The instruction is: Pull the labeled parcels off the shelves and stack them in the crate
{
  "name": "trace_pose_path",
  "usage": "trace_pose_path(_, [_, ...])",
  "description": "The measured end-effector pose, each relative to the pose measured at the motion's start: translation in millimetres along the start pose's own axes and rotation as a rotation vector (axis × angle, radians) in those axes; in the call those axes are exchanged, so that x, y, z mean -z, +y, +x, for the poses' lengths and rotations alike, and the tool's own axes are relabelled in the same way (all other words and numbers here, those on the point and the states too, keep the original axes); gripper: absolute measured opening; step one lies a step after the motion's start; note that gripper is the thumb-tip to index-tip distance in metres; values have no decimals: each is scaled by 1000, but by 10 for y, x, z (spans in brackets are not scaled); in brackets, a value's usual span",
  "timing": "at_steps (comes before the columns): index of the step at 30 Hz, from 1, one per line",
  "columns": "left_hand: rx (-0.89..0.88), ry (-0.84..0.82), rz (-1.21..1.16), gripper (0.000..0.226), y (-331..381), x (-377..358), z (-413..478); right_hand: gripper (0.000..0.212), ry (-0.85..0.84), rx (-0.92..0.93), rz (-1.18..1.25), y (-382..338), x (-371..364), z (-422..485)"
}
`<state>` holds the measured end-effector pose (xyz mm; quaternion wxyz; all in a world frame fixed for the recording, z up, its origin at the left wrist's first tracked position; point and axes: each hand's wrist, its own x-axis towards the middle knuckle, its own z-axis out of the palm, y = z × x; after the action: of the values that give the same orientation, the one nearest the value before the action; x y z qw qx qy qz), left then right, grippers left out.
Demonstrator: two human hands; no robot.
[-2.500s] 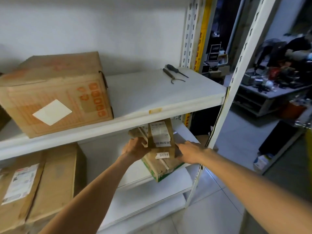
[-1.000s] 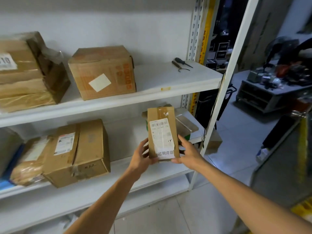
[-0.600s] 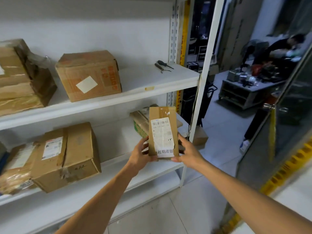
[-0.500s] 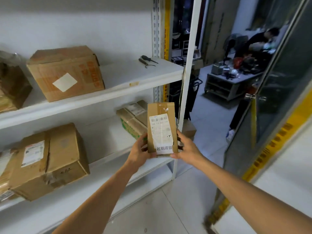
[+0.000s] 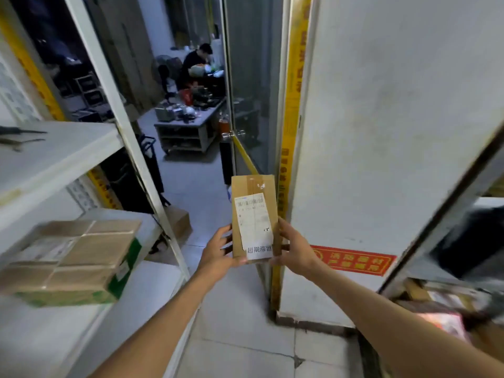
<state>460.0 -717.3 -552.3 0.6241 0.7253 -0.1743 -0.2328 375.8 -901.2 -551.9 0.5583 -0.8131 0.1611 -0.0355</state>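
Shelving [image 5: 54, 156] has slid to the left edge of the frame since half a second ago, and a white wall [image 5: 395, 132] with a red sign [image 5: 354, 260] now fills the right. At centre frame the labeled parcel [image 5: 253, 216] stays upright (label facing the camera), clear of the shelves and in front of the wall's corner. The left hand [image 5: 218, 252] and right hand [image 5: 293, 251] keep gripping its lower edges, fingers curled round each side. A taped box [image 5: 73, 257] lies on the lower shelf at lower left.
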Motion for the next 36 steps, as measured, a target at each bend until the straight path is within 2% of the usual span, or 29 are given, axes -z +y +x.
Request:
trace_pose_path(3, [27,-165,52,82,-76,-342,120,108,151,-102,33,234,246,-366])
trace_pose_path(7, [50,-382,101,93,-44,-1038,196,106,360,-207,65,512,641,-895])
trace_pose_path(11, [-6,-597,166,91,47,-1897,172,109,576,-319,118,811,1074,-1498])
trace_pose_path(16, [-57,-871,276,101,85,-3010,2,105,865,-430,120,1173,1494,-2336])
trace_pose_path(20, [-85,-1078,300,101,84,-3862,-227,103,1061,-515,159,1430,1758,-2911])
trace_pose_path(23, [-85,-1194,321,98,59,-4374,-316,99,1136,-557,214,1615,1966,-3192])
trace_pose_path(28, [-83,-1290,393,99,27,-5005,-207,104,1213,-609,246,1876,2276,-3317])
trace_pose_path(36, [-42,-1357,524,98,-187,-5671,183,100,1242,-675,311,2387,2622,-3104])
